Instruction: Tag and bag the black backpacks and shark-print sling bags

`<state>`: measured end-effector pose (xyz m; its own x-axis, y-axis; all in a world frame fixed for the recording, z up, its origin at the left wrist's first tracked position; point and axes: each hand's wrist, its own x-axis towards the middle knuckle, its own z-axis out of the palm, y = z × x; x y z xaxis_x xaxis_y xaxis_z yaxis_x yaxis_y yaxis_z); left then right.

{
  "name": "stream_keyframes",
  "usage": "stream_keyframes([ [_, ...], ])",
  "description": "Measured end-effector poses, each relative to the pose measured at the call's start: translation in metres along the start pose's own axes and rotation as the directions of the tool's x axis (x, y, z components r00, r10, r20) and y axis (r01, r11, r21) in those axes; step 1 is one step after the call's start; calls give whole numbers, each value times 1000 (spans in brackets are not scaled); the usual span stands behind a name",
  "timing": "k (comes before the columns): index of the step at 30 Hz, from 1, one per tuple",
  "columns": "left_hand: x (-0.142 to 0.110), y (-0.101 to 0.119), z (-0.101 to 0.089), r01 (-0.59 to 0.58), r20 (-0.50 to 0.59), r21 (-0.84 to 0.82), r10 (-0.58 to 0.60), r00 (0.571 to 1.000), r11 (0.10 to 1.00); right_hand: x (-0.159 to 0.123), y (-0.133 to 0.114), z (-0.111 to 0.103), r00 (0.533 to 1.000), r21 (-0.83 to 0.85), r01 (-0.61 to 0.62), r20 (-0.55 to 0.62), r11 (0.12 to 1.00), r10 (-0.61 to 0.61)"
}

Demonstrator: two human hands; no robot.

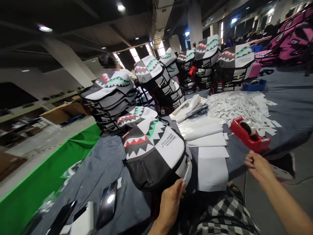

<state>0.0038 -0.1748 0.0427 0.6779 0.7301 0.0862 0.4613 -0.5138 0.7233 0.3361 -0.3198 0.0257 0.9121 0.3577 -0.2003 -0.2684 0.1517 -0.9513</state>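
Observation:
A black, white and grey backpack (154, 153) with a shark-mouth print lies on the grey table cover (105, 169) right in front of me. My left hand (171, 202) grips its near bottom edge, fingers curled over the rim. My right hand (256, 166) hovers off the table edge to the right, fingers curled loosely, with nothing visible in it. It is just below a red tape dispenser (249, 133). White sheets of paper (211, 160) lie between the backpack and the dispenser.
Stacks of the same backpacks (110, 94) fill the far side of the table, with a person behind them. A heap of small white tags (237, 107) lies at the right. Phones (107, 202) and a white power bank (84, 222) rest near left. Pink bags (290, 36) are piled far right.

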Motion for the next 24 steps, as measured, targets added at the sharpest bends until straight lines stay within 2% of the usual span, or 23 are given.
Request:
stream_keyframes([
  [2,1,9,-2,50,20,-83,-49,999,995,-44,22,39,969,5,-107,223,994,103],
  [3,1,12,-2,64,26,-101,-61,998,993,-68,32,56,916,-22,-167,366,986,164],
  [4,1,14,-2,74,30,-105,-71,997,992,-91,42,70,829,-73,-206,516,976,214],
  [5,2,16,-2,84,30,-106,-82,996,991,-111,51,81,750,-116,-213,618,970,238],
  [6,3,17,-2,97,28,-107,-94,995,990,-128,59,89,688,-150,-196,684,969,245],
  [7,3,18,-3,111,25,-110,-109,994,988,-140,68,94,656,-169,-169,716,971,239],
  [10,5,24,-8,143,39,-116,-139,990,983,-156,88,103,678,-192,-128,699,973,227],
  [15,4,35,-16,133,65,-61,-129,990,989,-154,100,108,732,-208,-103,646,973,216],
  [19,3,33,-10,199,37,-25,-198,980,980,-154,106,112,742,-188,-57,649,981,167],
  [22,3,25,-3,184,16,-55,-183,983,981,-153,116,112,746,-207,-35,645,978,163],
  [24,4,20,-2,160,33,-75,-158,987,984,-152,122,110,729,-212,-42,662,976,175],
])
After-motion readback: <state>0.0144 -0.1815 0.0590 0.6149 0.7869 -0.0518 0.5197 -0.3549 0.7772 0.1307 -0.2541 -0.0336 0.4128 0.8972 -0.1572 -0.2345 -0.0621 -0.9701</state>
